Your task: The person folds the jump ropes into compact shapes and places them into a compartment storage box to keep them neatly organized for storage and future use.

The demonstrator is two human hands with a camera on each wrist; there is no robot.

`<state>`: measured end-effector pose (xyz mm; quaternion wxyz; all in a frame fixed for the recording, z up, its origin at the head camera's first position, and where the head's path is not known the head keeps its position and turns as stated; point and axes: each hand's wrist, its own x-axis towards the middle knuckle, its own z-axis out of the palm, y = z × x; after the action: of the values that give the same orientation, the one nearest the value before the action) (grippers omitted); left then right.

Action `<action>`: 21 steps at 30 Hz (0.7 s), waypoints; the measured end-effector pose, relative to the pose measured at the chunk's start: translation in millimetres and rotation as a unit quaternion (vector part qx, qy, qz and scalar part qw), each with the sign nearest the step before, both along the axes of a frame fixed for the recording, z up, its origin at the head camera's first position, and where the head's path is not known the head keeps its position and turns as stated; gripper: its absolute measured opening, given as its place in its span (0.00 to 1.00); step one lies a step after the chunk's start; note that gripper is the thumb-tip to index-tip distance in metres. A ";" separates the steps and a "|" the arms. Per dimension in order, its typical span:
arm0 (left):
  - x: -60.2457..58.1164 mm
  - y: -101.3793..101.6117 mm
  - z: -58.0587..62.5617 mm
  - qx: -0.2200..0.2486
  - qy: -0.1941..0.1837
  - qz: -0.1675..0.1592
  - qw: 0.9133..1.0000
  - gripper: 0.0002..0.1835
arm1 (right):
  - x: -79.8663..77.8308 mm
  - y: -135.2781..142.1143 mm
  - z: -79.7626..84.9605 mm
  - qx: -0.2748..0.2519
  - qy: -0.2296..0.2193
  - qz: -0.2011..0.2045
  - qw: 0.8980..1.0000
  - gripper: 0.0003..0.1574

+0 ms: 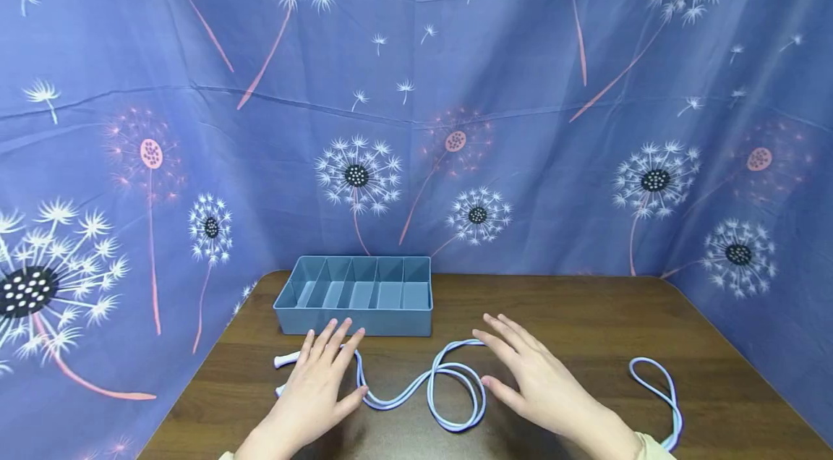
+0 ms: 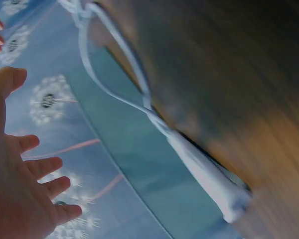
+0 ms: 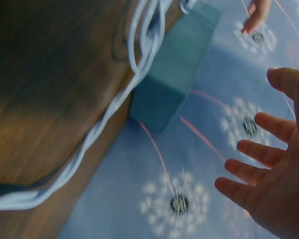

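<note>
"Where is the rope [image 1: 390,403] laid?"

"It is laid across the wooden desk [image 1: 553,301], pale blue and doubled along part of its length. A wavy stretch is led from beside the left hand [image 1: 311,395] into a round coil between the hands, and a further bend is seen toward the right edge of the desk."

"And the white handles [image 1: 287,359]?"

"They are placed toward the desk's left edge. One is seen past the left hand's fingers; the other is mostly covered by that hand in the head view."

"How are the hands held?"

"Both are held raised, apart from the rope (the gap is best shown by the wrist views). The left hand's fingers are straightened and spread, with the thumb set wide. The right hand [image 1: 543,380] is held likewise, its fingers extended, and its thumb tip is seen beside the coil in the head view. A pale cuff [image 1: 653,448] is worn at that wrist."

"What is set behind?"

"A blue-grey box [image 1: 397,322] is stood near the back left corner, its inside divided into five compartments. Beyond the back edge, a blue cloth [image 1: 520,84] printed with dandelions is hung."
</note>
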<state>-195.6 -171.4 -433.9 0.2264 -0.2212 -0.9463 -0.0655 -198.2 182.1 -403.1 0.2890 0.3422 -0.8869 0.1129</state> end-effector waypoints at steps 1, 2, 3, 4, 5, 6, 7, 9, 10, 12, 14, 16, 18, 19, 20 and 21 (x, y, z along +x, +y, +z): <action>-1.5 -5.0 -2.6 -0.002 0.009 -0.004 1.000 0.43 | -2.8 -4.8 -1.3 0.007 0.003 0.013 1.000 0.38; -3.2 -9.8 -4.9 -0.004 0.019 -0.008 1.000 0.44 | -5.4 -9.7 -2.7 0.015 0.005 0.026 1.000 0.38; -5.0 -14.4 -6.9 -0.003 0.026 -0.012 1.000 0.44 | -8.1 -14.6 -3.8 0.024 0.007 0.038 0.999 0.37; -7.0 -18.8 -8.6 -0.004 0.035 -0.018 0.999 0.43 | -10.5 -19.6 -4.9 0.030 0.009 0.051 0.998 0.36; -9.5 -23.1 -10.3 -0.008 0.045 -0.023 0.999 0.43 | -12.7 -24.6 -5.9 0.039 0.010 0.060 0.997 0.36; -12.1 -27.1 -11.9 -0.012 0.053 -0.028 0.998 0.43 | -14.6 -29.5 -6.8 0.046 0.008 0.069 0.997 0.36; -14.5 -30.8 -13.9 -0.019 0.058 -0.031 0.998 0.43 | -16.6 -34.3 -7.7 0.052 0.004 0.079 0.996 0.36; -19.4 -37.9 -17.8 -0.036 0.065 -0.038 0.997 0.42 | -20.7 -44.0 -9.5 0.062 -0.004 0.095 0.994 0.36; -21.7 -41.5 -19.9 -0.047 0.069 -0.041 0.996 0.42 | -22.6 -49.0 -10.2 0.066 -0.008 0.102 0.993 0.36; -26.1 -48.0 -24.2 -0.068 0.074 -0.046 0.994 0.41 | -27.2 -59.3 -12.5 0.071 -0.011 0.119 0.990 0.37; -29.9 -53.5 -27.8 -0.093 0.072 -0.045 0.992 0.40 | -32.1 -70.5 -15.4 0.078 -0.004 0.138 0.987 0.37; -33.4 -57.4 -30.8 -0.120 0.063 -0.037 0.990 0.39 | -36.8 -81.8 -19.8 0.089 0.006 0.156 0.984 0.37; -36.7 -59.5 -33.0 -0.150 0.053 -0.028 0.987 0.37 | -40.9 -93.0 -24.7 0.106 0.015 0.170 0.980 0.37; -38.1 -59.9 -33.8 -0.161 0.047 -0.025 0.985 0.37 | -42.6 -98.2 -27.4 0.117 0.016 0.173 0.978 0.37; -39.4 -60.0 -34.4 -0.172 0.044 -0.022 0.984 0.36 | -44.0 -103.4 -30.0 0.128 0.014 0.176 0.976 0.36; -40.7 -59.9 -35.1 -0.182 0.040 -0.020 0.982 0.36 | -45.2 -108.2 -32.7 0.141 0.012 0.176 0.974 0.36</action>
<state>-236.3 -231.3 -469.0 0.2186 -0.2804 -0.9280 0.1116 -243.5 73.9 -435.7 0.2242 0.5313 -0.8163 0.0320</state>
